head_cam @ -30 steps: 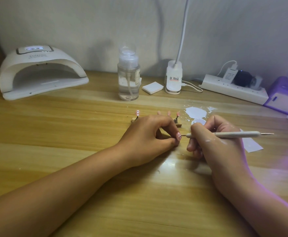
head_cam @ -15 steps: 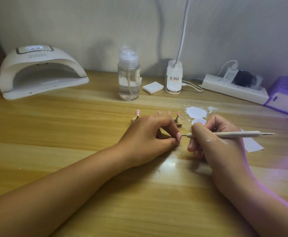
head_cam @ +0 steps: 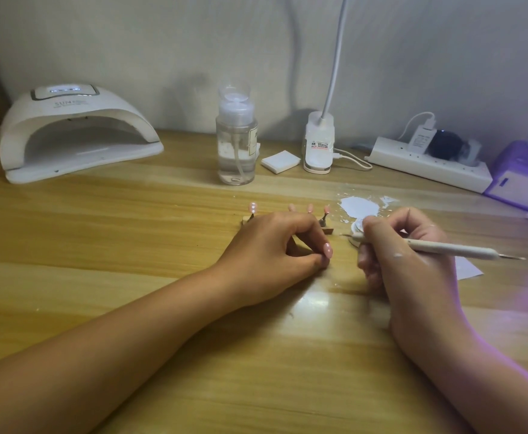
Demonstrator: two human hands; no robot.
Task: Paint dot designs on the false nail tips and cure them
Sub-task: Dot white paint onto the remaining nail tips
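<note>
My left hand [head_cam: 275, 249] pinches a pink false nail tip [head_cam: 327, 250] between thumb and forefinger, low over the table. Behind that hand stands a small wooden holder [head_cam: 328, 230] with more pink tips on stalks; one tip [head_cam: 253, 208] at its left end carries white dots. My right hand [head_cam: 410, 261] grips a white dotting pen [head_cam: 438, 246]. The pen's front tip points left, a short gap from the held nail. A patch of white paint [head_cam: 359, 206] lies on the table just beyond.
A white curing lamp [head_cam: 75, 133] stands at the back left, its opening facing me. A clear pump bottle [head_cam: 236, 142], a white pad [head_cam: 280, 161], a desk lamp base [head_cam: 318, 142], a power strip [head_cam: 428, 164] and a purple tissue box [head_cam: 522, 177] line the back.
The pen's front tip has drawn back slightly to the right, away from the held nail tip. My left hand stays as it was.
</note>
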